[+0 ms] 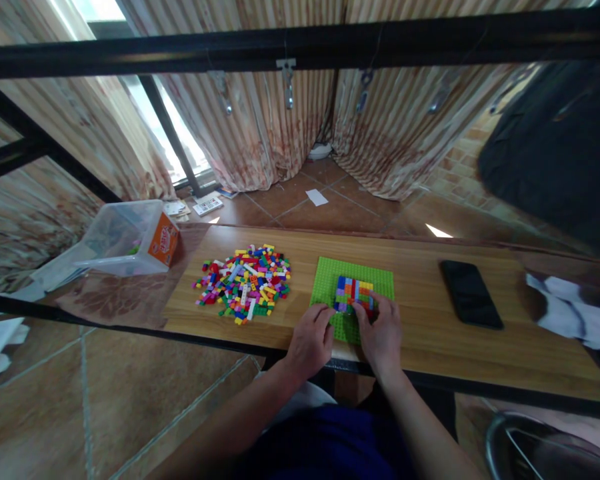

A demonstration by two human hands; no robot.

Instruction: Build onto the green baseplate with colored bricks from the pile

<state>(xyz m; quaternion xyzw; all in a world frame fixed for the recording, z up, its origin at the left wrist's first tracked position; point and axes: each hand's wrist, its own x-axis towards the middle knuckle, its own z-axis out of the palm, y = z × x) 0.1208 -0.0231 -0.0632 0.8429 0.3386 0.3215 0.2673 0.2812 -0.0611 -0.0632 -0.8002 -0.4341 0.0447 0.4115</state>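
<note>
Brick-seating is apparently in hand: the block [353, 288] lies against the right hand [383, 331], just beyond the left hand [310, 341] — whether either pinches anything I cannot tell — and the next push calls for careful alignment.

Forearms [243, 415] reach forward, left grip [310, 341] curled, right grip [383, 333] arched, both perhaps pinching.

Your left hand [311, 339] blocks the near end of the narrow strip between the brick pile [245, 283] and the green board [325, 273]. Your right hand [381, 333] covers the board's near right corner. You have wider bare wood between board and phone [471, 293]; papers [563, 307] clutter the table's [420, 353] right end.
</note>
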